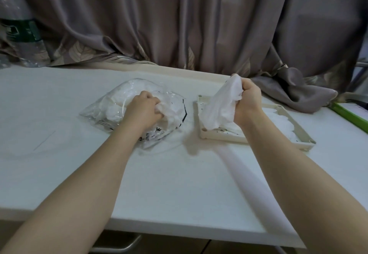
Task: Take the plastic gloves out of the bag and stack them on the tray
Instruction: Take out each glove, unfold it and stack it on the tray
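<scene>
The white flat-topped bench carried a clear crinkled plastic bag printed with black markings, lying left of centre and well filled with bunched white plastic gloves. The person's left hand rested at the bag's mouth, its grip curled around a wad of white glove plastic protruding from the opening. Just to the right of the bag stood a cream square plastic tray with round holes at its corners, apart from the bag. A layer of thin white gloves already lay flat inside it, toward its right side. The right hand was raised above the tray's near-left part, its grip closed tightly on a bunch of translucent white gloves that hung down, the lower end reaching the tray near its front-left corner. Grey-brown pleated curtains hung behind the bench, one fold spilling onto its far right edge.
</scene>
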Tool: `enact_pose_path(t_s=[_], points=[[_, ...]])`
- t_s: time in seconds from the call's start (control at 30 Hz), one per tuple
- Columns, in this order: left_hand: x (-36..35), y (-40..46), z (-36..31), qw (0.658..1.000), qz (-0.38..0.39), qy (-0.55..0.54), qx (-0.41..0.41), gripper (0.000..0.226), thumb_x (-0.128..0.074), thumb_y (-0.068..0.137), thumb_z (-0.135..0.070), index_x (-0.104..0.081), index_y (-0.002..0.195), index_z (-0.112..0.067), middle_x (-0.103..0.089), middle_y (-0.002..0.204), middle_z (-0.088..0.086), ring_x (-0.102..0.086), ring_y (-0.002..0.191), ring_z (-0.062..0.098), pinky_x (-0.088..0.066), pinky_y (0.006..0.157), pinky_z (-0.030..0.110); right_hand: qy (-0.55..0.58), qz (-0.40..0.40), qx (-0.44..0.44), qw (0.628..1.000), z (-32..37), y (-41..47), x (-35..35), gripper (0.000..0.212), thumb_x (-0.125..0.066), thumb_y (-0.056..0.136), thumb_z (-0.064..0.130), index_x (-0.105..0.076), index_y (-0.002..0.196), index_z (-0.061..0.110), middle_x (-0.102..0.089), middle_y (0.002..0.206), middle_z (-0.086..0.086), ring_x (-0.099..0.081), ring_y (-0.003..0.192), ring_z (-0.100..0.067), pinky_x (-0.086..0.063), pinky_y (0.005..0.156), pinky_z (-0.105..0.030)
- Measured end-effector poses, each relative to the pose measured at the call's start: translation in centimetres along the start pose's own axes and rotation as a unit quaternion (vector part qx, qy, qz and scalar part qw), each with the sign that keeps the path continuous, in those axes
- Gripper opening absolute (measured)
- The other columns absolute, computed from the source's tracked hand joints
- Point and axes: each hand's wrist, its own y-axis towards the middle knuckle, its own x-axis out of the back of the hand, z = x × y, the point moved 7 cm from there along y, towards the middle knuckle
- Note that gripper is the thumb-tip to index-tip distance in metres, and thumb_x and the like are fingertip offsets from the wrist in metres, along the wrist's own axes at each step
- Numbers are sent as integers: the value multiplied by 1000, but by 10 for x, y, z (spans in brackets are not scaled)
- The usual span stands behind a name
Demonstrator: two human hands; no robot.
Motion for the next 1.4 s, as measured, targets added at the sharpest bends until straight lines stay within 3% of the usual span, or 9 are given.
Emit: enact_pose_path(t_s=[0.1,0.23,0.43,0.6,0.77,0.87,1.17,1.3,1.4], points=[[12,-11,-25,1000,4,-30,-3,61,-61,78,-26,-42,136,-28,-9,156,2,-10,141,23,-20,112,36,-72,45,-6,996,6,-5,2,37,-48,90,17,-46,53,13,-44,49,2,-46,49,-14,-42,51,-22],[51,-32,-90,966,-156,-128,-161,56,-48,79,-49,-55,125,-17,-30,149,3,-18,138,19,-14,108,24,-111,109,-2,988,14,-7,-2,43,-47,91,18,-58,49,16,-52,51,3,-53,51,-14,-44,53,-23],[-2,-25,-137,870,232,-418,-120,37,-63,83,-47,-64,102,-16,-69,95,-5,-65,86,9,-51,85,30,-191,220,4,957,31,-22,-5,37,-44,88,18,-52,52,17,-45,45,4,-44,42,-11,-24,41,-22],[-11,-26,-139,821,343,-440,-120,18,-70,77,-22,-54,74,-13,-57,64,-4,-54,55,8,-42,54,20,-325,210,12,922,51,-12,33,11,-58,85,12,-53,75,8,-49,65,-6,-48,58,-17,-36,53,-26],[-19,-24,-147,813,395,-413,-114,12,-64,72,-18,-54,67,-15,-58,66,-2,-56,56,9,-44,52,16,-488,216,-10,845,70,-14,64,34,-57,87,3,-63,56,16,-49,52,3,-43,46,-8,-32,46,-17],[-21,-22,-151,796,417,-423,-119,25,-68,71,-14,-53,53,-22,-55,58,-6,-51,48,7,-41,45,16,-462,208,-37,861,78,-14,76,41,-46,85,1,-49,47,16,-45,58,-2,-45,53,-13,-34,57,-24],[-36,9,-170,812,313,-490,-56,12,-59,87,-24,-56,81,-14,-59,75,-1,-58,57,11,-53,64,24,-364,100,-38,925,100,7,121,25,-47,97,14,-62,78,11,-62,60,-1,-60,55,-14,-49,50,-18],[-64,15,-193,888,299,-332,-110,22,-60,90,-29,-59,109,-19,-64,111,-4,-61,104,11,-49,90,28,-391,127,-46,911,108,16,124,18,-48,96,15,-60,83,12,-60,62,2,-59,52,-8,-49,50,-17],[-79,11,-224,871,310,-348,-158,42,-66,85,-30,-54,124,-18,-59,125,-5,-54,118,9,-40,104,31,-329,183,-67,924,105,20,110,26,-42,97,12,-53,74,13,-55,57,4,-54,48,-6,-45,47,-17]])
